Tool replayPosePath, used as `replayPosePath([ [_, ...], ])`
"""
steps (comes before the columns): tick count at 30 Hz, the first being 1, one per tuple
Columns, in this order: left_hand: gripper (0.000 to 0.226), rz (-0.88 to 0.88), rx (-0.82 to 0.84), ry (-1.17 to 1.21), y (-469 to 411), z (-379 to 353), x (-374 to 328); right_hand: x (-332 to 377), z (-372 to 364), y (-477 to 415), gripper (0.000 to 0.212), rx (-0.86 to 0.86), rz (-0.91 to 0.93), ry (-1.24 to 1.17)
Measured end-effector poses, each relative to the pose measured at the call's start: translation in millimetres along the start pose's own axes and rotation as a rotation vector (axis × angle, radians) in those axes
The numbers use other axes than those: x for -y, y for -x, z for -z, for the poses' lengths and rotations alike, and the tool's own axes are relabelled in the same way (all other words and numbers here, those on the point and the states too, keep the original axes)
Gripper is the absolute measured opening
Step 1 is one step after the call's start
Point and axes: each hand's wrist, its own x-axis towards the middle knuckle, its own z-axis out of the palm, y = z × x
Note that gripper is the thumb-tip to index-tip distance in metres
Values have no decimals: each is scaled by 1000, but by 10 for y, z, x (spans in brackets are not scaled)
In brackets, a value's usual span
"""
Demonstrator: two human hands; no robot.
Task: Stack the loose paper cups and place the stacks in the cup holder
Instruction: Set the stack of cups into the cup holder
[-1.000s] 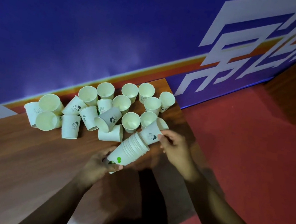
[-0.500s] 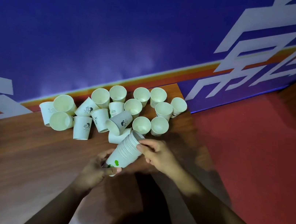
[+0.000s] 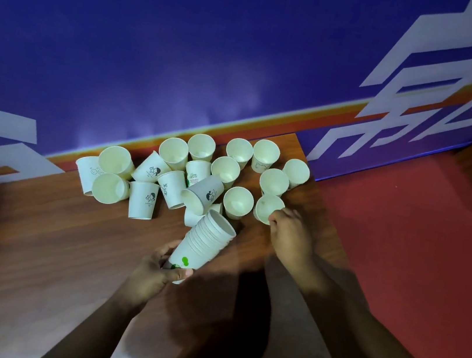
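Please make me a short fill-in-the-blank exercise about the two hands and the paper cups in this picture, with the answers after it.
The left hand grips the stack of cups, whose lowest cup bears a ___ mark.
The right hand pinches a loose cup by its ___.
The floor beside the table is ___.
Answers: green; rim; red.

My left hand [image 3: 152, 276] grips the bottom of a tilted stack of cups [image 3: 207, 242], its open mouth angled toward the blue wall [image 3: 157, 44]. My right hand [image 3: 290, 239] pinches the near rim of an upright loose cup [image 3: 266, 206] at the edge of the cup cluster [image 3: 174, 175] on the wooden bench [image 3: 35, 241].
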Motion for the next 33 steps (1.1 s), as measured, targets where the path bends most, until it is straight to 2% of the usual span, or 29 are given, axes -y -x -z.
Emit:
replayPosePath([
  [2, 76, 20, -10, -1, -15, 30, 9, -33, 19, 88, 12, -43, 4, -59],
  [5, 80, 16, -16, 0, -20, 46, 2, -56, -7, 171, 35, 56, -7, -143],
  [6, 89, 11, -15, -1, -24, 48, -1, -44, -5, 172, 35, 97, -3, -131],
  [8, 102, 6, -8, -9, -29, 53, -4, -15, 2, 140, 21, 123, 22, -52],
  [10, 90, 11, -5, -20, -26, 71, -5, 28, 26, 106, 13, 90, 35, 4],
  [14, 78, 18, -29, -80, -11, 120, 9, 104, 158, 183, 5, -40, 40, -125],
  [19, 64, 0, -30, -117, 15, 133, 26, 318, 454, 264, 9, -190, -163, -589],
  [21, 59, -7, -10, -97, 34, 115, 7, 502, 503, 250, 10, -211, -127, -701],
  [25, 62, -39, 20, -38, 74, 150, -4, 801, 389, 287, 9, -97, 14, -785],
  [30, 62, -94, 15, -2, 191, 275, -19, 1154, 191, 473, 14, 214, 56, -781],
  [33, 65, -99, -13, 29, 311, 431, 53, 1365, 102, 597, 15, 273, 75, -812],
])
